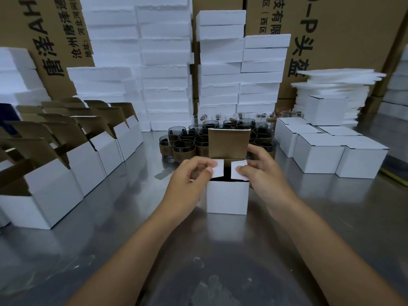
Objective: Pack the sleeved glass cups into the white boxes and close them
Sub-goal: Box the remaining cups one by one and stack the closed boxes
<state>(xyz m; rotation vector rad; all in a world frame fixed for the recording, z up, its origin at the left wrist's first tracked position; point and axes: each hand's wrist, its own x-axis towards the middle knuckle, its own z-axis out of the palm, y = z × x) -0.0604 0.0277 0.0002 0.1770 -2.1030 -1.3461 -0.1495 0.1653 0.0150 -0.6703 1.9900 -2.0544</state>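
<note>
A small white box (226,198) stands on the steel table in front of me, its brown-lined lid flap (228,143) upright at the back. My left hand (194,173) pinches the left side flap (217,170) and folds it inward. My right hand (260,168) pinches the right side flap (239,171) the same way. A dark gap shows between the two flaps; what is inside is hidden. Behind the box stands a cluster of dark glass cups (183,146) with brown sleeves.
Rows of open white boxes (88,160) with raised flaps fill the left side. Closed white boxes (320,155) sit at the right. Stacks of white foam blocks (220,67) and brown cartons (342,29) line the back. Steel table (132,206) surface lies bare near me.
</note>
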